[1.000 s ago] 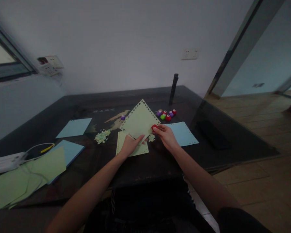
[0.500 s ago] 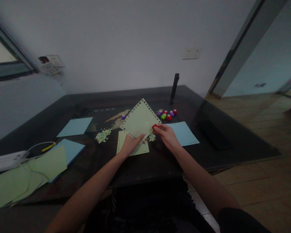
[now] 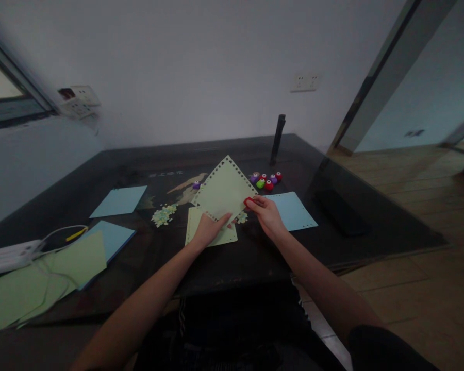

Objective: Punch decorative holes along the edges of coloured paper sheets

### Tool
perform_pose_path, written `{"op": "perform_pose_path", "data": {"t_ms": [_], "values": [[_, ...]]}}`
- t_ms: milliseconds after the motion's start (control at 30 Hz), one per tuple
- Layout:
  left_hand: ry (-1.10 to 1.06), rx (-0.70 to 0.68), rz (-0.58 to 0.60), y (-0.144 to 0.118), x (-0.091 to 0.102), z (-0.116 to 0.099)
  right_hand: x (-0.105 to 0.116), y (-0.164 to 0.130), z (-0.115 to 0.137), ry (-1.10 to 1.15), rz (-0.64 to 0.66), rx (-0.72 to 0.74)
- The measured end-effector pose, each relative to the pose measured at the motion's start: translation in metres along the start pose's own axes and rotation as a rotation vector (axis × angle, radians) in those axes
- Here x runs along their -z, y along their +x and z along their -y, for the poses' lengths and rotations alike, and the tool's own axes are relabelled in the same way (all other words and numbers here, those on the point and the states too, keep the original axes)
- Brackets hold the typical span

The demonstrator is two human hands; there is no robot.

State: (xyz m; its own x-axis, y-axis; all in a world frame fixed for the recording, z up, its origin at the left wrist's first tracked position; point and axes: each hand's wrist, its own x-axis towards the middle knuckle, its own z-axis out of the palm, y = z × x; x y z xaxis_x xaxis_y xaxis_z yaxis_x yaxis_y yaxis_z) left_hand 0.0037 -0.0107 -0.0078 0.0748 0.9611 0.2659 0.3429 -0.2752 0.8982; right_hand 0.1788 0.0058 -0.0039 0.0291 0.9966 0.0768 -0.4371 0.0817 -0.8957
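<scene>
My left hand [image 3: 209,229] is closed on the lower corner of a pale green paper sheet [image 3: 225,188], thumb on top. The sheet is tilted up, with small shaped holes along its edges. In my right hand [image 3: 267,212] is a small red craft punch [image 3: 249,201], pinched between thumb and fingers at the sheet's right corner. Whether the paper sits inside its slot I cannot tell. Below lies another green sheet [image 3: 193,234] with punched edges, partly covered by my left hand. Small paper cut-outs [image 3: 242,217] lie beneath the right corner.
Several coloured punches [image 3: 269,185] stand behind on the right, and purple ones [image 3: 196,185] at left. A heap of cut-outs [image 3: 163,215], blue sheets [image 3: 120,201] [image 3: 294,212], green sheets [image 3: 77,260], a white power strip [image 3: 11,256] and a black upright object [image 3: 278,140] are on the dark table.
Both hands, the green sheet and the red punch stay in nearly the same place. Only a slight shift of the whole view shows.
</scene>
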Motion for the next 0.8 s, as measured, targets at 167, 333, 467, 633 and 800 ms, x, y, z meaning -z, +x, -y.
{"op": "perform_pose_path", "data": {"t_ms": [167,333,467,633,800], "values": [[-0.028,-0.009,-0.014,-0.0005,-0.0001,-0.0029,-0.0003,-0.0003,0.0006,0.018,0.006,-0.003],[0.003,-0.012,-0.031,0.0006,0.0017,-0.0022,-0.0019,-0.0015,0.0026,0.021,0.027,-0.021],[0.001,0.001,-0.043,0.0014,0.0028,-0.0008,-0.0029,-0.0019,0.0043,0.048,0.018,-0.044],[0.0,0.022,-0.064,0.0021,0.0037,0.0014,-0.0014,-0.0008,0.0041,0.068,0.018,-0.069],[-0.003,0.012,-0.075,0.0032,0.0034,0.0053,0.0001,-0.0003,0.0046,0.066,0.021,-0.075]]}}
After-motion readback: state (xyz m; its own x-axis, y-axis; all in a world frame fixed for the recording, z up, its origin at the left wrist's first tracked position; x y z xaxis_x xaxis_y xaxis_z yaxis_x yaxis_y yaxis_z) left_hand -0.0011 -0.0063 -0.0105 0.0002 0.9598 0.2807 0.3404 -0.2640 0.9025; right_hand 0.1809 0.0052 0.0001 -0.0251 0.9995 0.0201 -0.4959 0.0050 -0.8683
